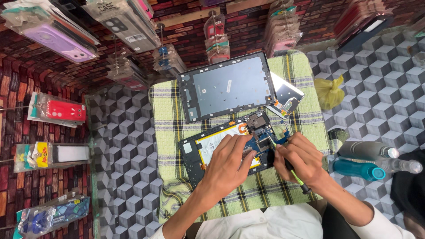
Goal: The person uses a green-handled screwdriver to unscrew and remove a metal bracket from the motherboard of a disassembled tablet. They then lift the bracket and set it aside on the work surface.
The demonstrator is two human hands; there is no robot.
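Note:
An opened tablet body (pixel 195 152) lies on a green checked cloth (pixel 166 115), its white battery and blue circuit board exposed. My left hand (pixel 228 163) rests flat on the battery, fingertips near the board. My right hand (pixel 299 161) grips a thin green-handled screwdriver (pixel 295 176) whose tip touches the board at the tablet's right end. Behind it lies the grey tablet back cover (pixel 226 86), inner side up.
A small shiny phone part (pixel 287 98) sits beside the cover. A yellow bag (pixel 329 91) and teal and grey bottles (pixel 361 170) lie at the right. Packaged phone cases (pixel 57 110) hang on the brick-patterned wall around the cube-patterned table.

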